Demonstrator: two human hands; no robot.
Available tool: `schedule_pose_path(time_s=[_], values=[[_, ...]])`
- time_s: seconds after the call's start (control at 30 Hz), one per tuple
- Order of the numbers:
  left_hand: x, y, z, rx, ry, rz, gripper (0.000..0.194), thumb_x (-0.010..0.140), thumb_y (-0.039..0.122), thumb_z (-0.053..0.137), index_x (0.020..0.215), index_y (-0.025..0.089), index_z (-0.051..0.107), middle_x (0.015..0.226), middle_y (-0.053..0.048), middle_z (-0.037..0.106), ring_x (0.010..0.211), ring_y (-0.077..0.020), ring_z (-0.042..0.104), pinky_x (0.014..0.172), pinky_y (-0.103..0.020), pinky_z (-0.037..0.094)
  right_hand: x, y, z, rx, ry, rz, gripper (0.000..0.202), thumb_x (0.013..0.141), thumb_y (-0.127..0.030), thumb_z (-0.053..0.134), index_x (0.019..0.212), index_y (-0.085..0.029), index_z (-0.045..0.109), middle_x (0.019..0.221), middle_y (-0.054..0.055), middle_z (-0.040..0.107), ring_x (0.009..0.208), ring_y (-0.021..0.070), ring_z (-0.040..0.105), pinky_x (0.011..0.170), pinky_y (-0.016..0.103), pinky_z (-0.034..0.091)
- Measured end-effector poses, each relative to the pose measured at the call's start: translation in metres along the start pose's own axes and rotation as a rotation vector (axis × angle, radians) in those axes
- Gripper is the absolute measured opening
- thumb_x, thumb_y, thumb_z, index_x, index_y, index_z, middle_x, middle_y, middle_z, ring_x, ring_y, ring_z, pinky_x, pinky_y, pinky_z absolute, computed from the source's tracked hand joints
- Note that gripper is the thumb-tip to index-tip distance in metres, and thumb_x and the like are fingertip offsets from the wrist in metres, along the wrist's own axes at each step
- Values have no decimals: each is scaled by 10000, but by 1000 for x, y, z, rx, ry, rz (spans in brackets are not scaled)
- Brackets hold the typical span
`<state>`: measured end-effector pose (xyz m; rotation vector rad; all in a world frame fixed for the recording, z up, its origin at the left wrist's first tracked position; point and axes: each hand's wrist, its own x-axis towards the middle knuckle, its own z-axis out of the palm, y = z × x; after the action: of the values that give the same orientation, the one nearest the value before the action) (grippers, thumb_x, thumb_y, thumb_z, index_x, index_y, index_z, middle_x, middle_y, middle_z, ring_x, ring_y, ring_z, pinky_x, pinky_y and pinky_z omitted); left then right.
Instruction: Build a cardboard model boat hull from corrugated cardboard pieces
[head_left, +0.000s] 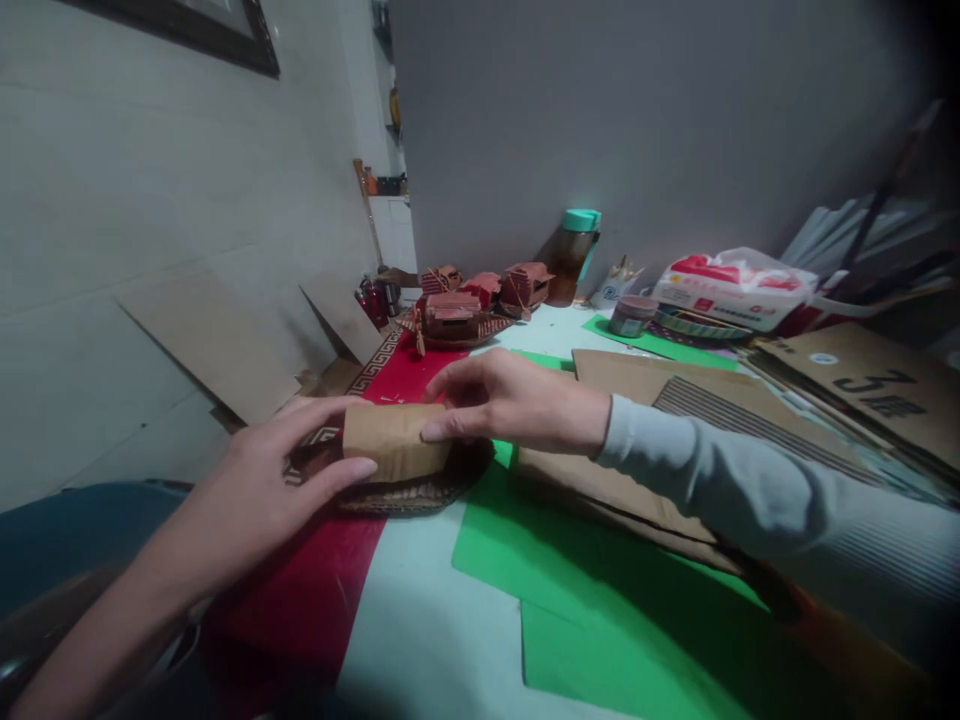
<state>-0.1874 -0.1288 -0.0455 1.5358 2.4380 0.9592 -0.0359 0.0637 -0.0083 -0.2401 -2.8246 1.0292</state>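
Observation:
Between my two hands is a curved piece of brown cardboard point(394, 440), set over a dark cardboard boat base point(420, 495) on the table. My left hand point(277, 475) grips its left end, thumb on the near side and fingers behind. At the right end, my right hand point(495, 405) pinches the cardboard's upper edge, its thumb on the near face. The fingertips behind the piece are partly hidden. Beyond my hands stand several small reddish-brown model boats point(454, 318) with roofed cabins.
A red runner point(300, 620) and green sheets point(592, 620) cover parts of the pale table. To the right lie cardboard sheets point(622, 370), a small jar point(632, 316) and a tissue pack point(731, 290). A teal-lidded bottle point(574, 260) stands at the back.

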Motion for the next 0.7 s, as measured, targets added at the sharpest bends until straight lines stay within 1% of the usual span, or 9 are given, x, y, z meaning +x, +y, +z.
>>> schedule_pose_path(time_s=[0.1,0.2,0.3,0.37,0.43,0.5,0.6,0.7], values=[[-1,-4,-1,5,-31,33,465,742,615,638,1118,343,648,1193,0,672,1086,-309,612,959,-408,466,-3,-4,6,-28,7,1,345,802,-346,751,1018,-81,704,716,3,630,637,121,530,580,233,373],[-3,-9,-2,-6,-46,57,515,721,623,658,1123,302,653,1256,-45,630,1169,-324,557,1020,-444,419,-6,-5,11,-110,10,-18,337,807,-348,750,1024,-95,704,721,10,640,633,125,530,579,235,361],[-3,-11,-1,3,-59,106,533,733,600,670,1153,273,650,1275,-68,622,1237,-321,505,1075,-461,362,-7,-6,13,-183,4,-57,330,828,-359,729,1027,-97,702,739,19,648,639,133,536,577,238,359],[-2,-12,0,12,-63,122,532,739,589,676,1165,271,649,1276,-70,625,1242,-314,500,1082,-463,355,-8,-5,14,-220,13,-76,356,831,-372,724,1048,-91,700,814,52,665,703,158,567,611,248,382],[-2,-13,1,12,-61,126,531,744,593,672,1168,274,647,1277,-72,624,1235,-309,504,1079,-464,357,-8,-3,14,-271,30,-100,394,833,-389,718,1097,-98,694,946,103,673,834,206,598,695,278,417],[-1,-13,2,12,-55,128,519,743,595,675,1155,281,650,1275,-65,626,1235,-304,502,1080,-456,356,-9,-1,15,-281,22,-137,416,847,-384,702,1158,-110,673,1068,130,675,958,243,608,791,313,435],[-2,-13,2,0,-54,123,497,756,563,684,1184,315,633,1288,-37,618,1235,-292,502,1078,-445,352,-11,1,16,-208,-15,-173,409,868,-338,676,1210,-116,642,1124,107,705,995,241,640,847,323,453],[-3,-12,2,-38,-77,123,513,789,526,673,1272,393,564,1315,8,601,1223,-267,515,1066,-427,361,-13,0,17,-168,10,-181,422,862,-296,676,1241,-117,626,1160,99,706,1021,242,652,869,327,466]])
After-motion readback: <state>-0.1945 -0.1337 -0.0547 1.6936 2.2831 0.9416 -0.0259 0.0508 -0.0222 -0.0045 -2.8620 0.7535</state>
